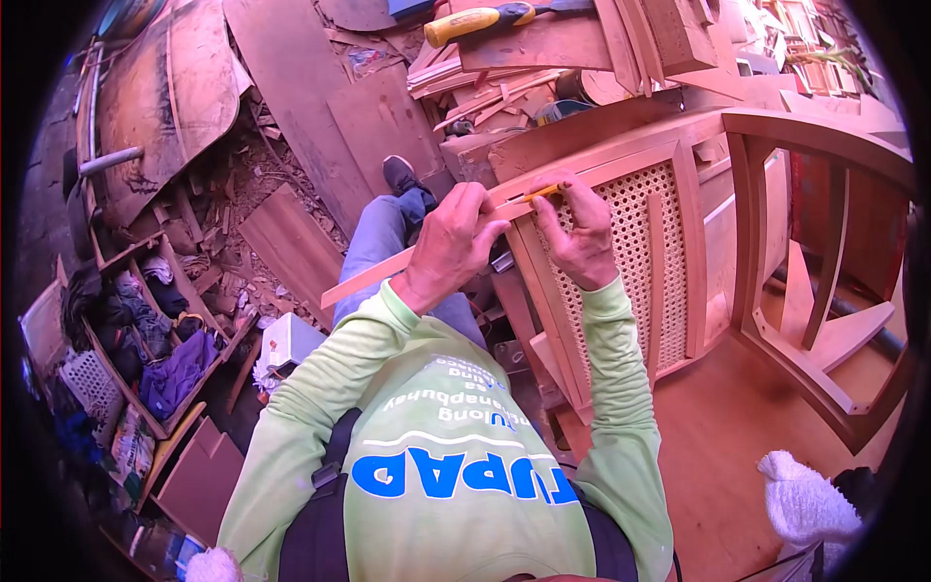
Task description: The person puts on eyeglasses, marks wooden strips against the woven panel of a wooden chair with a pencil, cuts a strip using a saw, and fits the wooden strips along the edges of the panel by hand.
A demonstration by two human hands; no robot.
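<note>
My left hand (449,244) is closed on a long thin wood strip (371,275), which slants from the lower left up to the corner of a wooden frame. A yellow pencil (543,193) is pinched in my right hand (582,236), its tip close to the strip's upper end. Under both hands stands the wooden frame (690,247) with a woven cane panel (630,233) set in it. A narrow wooden slat (656,281) runs along the cane.
A curved wooden chair frame (824,131) stands at the right. A chisel with a yellow handle (480,23) lies on stacked wood at the top. Scraps and shavings cover the floor at left, near a crate with purple cloth (179,373). A white box (289,341) sits beside my leg.
</note>
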